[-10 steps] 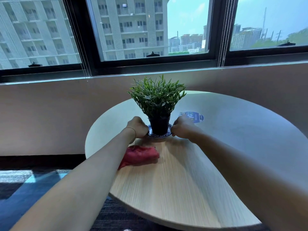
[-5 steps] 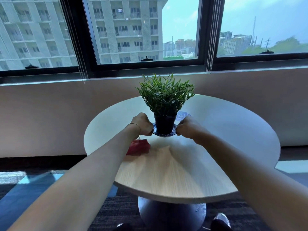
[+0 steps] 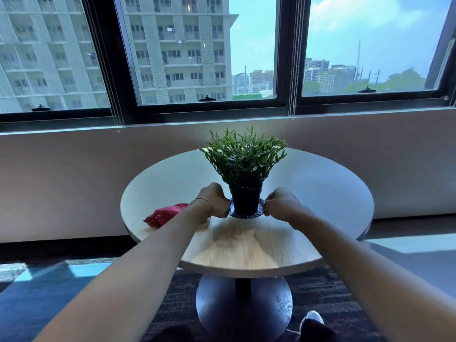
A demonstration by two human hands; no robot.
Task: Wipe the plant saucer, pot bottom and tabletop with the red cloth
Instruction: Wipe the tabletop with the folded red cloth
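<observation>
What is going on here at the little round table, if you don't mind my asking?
A person grips the blue patterned saucer under a potted plant, left hand and right hand on opposite edges. The pot stands upright on the saucer. The red cloth lies untouched on the table, beside the left forearm.

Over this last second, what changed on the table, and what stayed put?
The view pulled back, so the table's pedestal and a shoe now show. The blue label seen behind the pot earlier is no longer visible. Both hands, left hand and right hand, keep their grip on the saucer under the potted plant. The red cloth still lies untouched on the tabletop.
</observation>
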